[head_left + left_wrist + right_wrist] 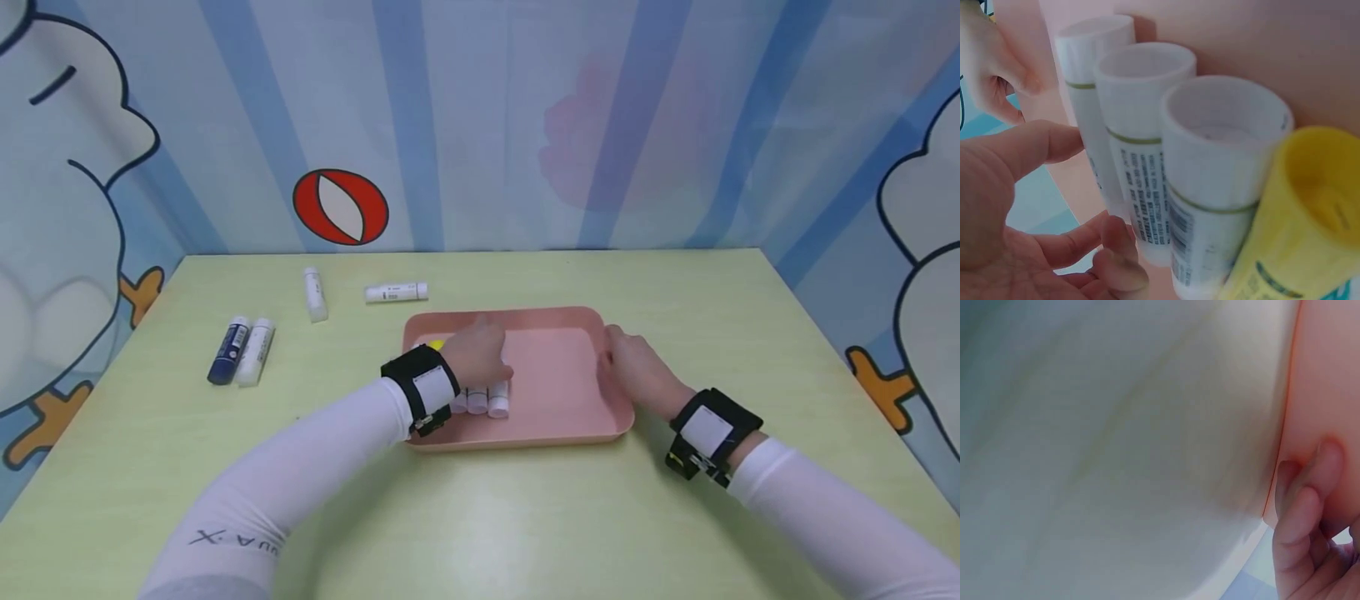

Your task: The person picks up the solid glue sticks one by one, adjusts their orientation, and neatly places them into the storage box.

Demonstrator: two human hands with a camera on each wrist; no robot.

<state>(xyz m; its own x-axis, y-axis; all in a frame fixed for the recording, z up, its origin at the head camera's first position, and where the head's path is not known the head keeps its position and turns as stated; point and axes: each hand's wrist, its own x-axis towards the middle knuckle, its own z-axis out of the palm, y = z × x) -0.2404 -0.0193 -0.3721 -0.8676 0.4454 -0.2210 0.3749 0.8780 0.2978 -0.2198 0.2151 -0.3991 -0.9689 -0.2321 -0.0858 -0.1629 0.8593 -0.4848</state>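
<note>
Left hand among white tubes, right hand on the tray's edge

The white tubes (1141,137) lie side by side inside a pink tray (558,367), in its left half; I count three of them. Each is capped in white, with a thin gold line below the cap, and the caps' ends look hollow, like little cups. Fine dark print and bars run down the bodies of two of them. A yellow tube (1310,206) sits just left of the row, its end hollow as well.

From over the person's head, the left hand (477,354) and the black wrist strap (422,387) cover most of the row; only the white near ends and a scrap of yellow show. The yellow tube is cut off at the left wrist view's edge, so I can't read its lettering, and the right wrist view is largely blur.

The left hand is at the row's right side, thumb touching the rightmost white tube, fingers loosely bent by its far part, with a gap between thumb and fingers and nothing clasped. The right hand (641,375) grips the tray's right rim, the tubes well to its left.
</note>
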